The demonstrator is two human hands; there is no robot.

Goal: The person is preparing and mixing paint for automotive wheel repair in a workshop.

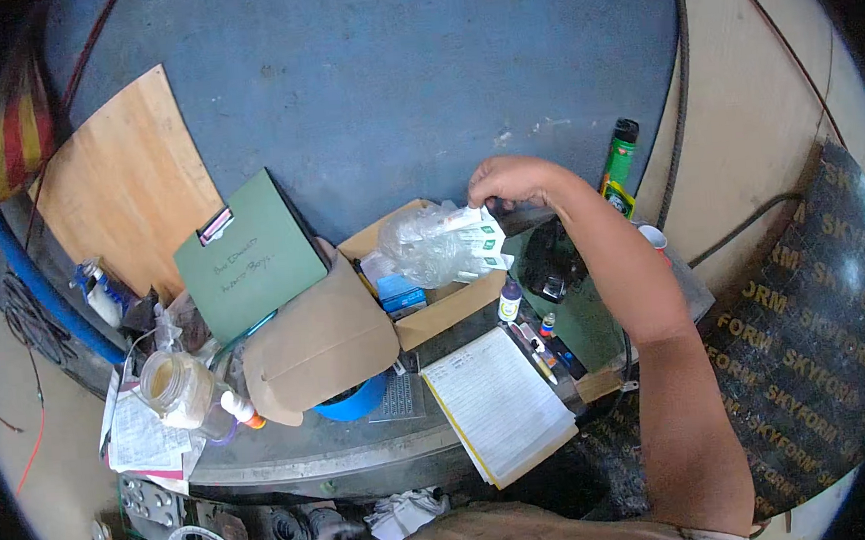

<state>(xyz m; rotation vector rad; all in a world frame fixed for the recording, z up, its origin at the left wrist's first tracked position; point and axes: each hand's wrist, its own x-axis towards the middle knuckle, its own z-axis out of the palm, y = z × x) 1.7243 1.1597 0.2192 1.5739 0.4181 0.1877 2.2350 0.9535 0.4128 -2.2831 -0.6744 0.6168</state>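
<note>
My right hand point(515, 180) reaches over the desk with its fingers pinched on the top corner of a white packet with green marks point(479, 243). The packet stands tilted over the right part of an open cardboard box point(446, 314). Against its left side lies a crumpled clear plastic bag point(417, 243); whether the fingers also grip the bag I cannot tell. A small blue carton point(400, 294) sits in the box below the bag. My left hand is not in view.
In front of the box lies a lined notepad point(497, 401), with pens and a small white bottle point(509, 301) beside it. A green spray can point(620, 162) stands right of my forearm. At the left are a green folder point(251, 258), a brown cardboard piece point(317, 343) and a jar point(172, 384).
</note>
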